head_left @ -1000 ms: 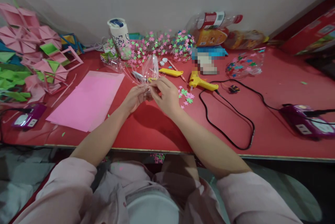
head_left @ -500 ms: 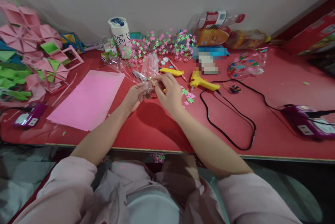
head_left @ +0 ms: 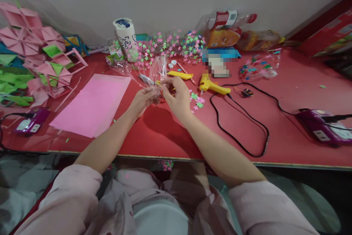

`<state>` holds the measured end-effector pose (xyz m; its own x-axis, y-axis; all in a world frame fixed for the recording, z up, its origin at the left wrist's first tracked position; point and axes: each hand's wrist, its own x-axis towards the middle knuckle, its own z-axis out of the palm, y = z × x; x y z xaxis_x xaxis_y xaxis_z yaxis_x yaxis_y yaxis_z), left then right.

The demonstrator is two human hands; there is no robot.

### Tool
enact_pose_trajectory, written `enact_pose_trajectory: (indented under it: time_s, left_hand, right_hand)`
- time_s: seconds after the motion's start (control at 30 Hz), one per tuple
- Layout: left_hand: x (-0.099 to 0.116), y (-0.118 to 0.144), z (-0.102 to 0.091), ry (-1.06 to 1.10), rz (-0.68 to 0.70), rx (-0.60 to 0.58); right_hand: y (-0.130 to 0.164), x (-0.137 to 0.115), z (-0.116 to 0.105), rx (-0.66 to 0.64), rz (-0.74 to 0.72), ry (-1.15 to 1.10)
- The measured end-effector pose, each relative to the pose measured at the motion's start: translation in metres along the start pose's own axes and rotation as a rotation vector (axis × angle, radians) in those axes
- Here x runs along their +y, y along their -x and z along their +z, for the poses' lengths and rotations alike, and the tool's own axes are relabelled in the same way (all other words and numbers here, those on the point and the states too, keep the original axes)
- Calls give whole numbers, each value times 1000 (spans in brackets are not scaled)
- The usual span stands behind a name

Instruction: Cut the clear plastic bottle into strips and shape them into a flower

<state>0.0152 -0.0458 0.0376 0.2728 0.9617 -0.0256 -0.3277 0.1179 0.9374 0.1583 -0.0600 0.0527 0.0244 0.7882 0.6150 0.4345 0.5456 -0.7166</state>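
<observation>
Over the middle of the red table, my left hand [head_left: 145, 99] is closed on the gathered end of a bundle of clear plastic strands [head_left: 158, 68]. The strands fan out away from me toward the wall. My right hand [head_left: 178, 95] meets it from the right, with thumb and forefinger pinching a thin yellow strip [head_left: 158, 83] against the bundle; fingers hide most of the strip. Scissors or a similar grey-bladed tool [head_left: 146, 79] lie just beyond my left fingers. A yellow-handled cutter [head_left: 180, 75] rests past my right knuckles, and pink and green paper stars [head_left: 197, 100] are scattered beside that hand.
Pink paper sheets [head_left: 92, 105] lie left, near folded pink paper shapes [head_left: 24, 37]. On the right are a yellow glue gun [head_left: 214, 86] with a looping black cord [head_left: 239, 147] and a purple power strip [head_left: 326, 128]. A white cup [head_left: 125, 39], star strings [head_left: 167, 46] and plastic bottles [head_left: 222, 20] line the wall.
My right fingers have shifted slightly at the bundle, and more of the yellow strip shows between the hands. My left hand has hardly moved.
</observation>
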Motion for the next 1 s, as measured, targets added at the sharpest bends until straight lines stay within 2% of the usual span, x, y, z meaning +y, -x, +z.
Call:
enact_pose_trajectory:
  time_s: [0.2, 0.4, 0.53, 0.7, 0.93, 1.0]
  left_hand:
    - [0, 2, 2, 34, -18, -33]
    - [-3, 0, 1, 32, -27, 16]
    - [-3, 0, -2, 52, 12, 4]
    - [0, 1, -2, 22, 4, -2]
    - [3, 1, -1, 69, -15, -11]
    - [2, 1, 0, 69, -5, -36]
  right_hand:
    - [1, -4, -3, -42, -37, -16]
    - [0, -2, -6, -106, -171, 92]
    - [1, 4, -2, -174, -246, 122]
    - [1, 9, 0, -229, -220, 118]
    - [3, 1, -2, -91, -287, 106]
    - [4, -3, -3, -90, -280, 90]
